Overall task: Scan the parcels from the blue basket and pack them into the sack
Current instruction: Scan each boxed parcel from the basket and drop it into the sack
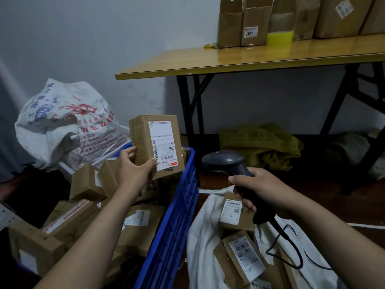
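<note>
My left hand [133, 170] grips a small cardboard parcel [143, 140] upright above the blue basket [177, 222], its white label turned to the right. A red scan dot shows just right of the label's barcode. My right hand [260, 188] holds a dark corded barcode scanner [225, 163], its head pointing left at the parcel. Several brown parcels fill the basket. An open white sack [204, 243] lies below my right hand with several labelled parcels inside it.
A full printed white sack [60, 122] stands behind the basket at the left. A yellow folding table [250, 57] at the back right carries cardboard boxes and tape rolls. Olive-green bags [260, 144] lie under the table. The scanner's cable trails over the sack.
</note>
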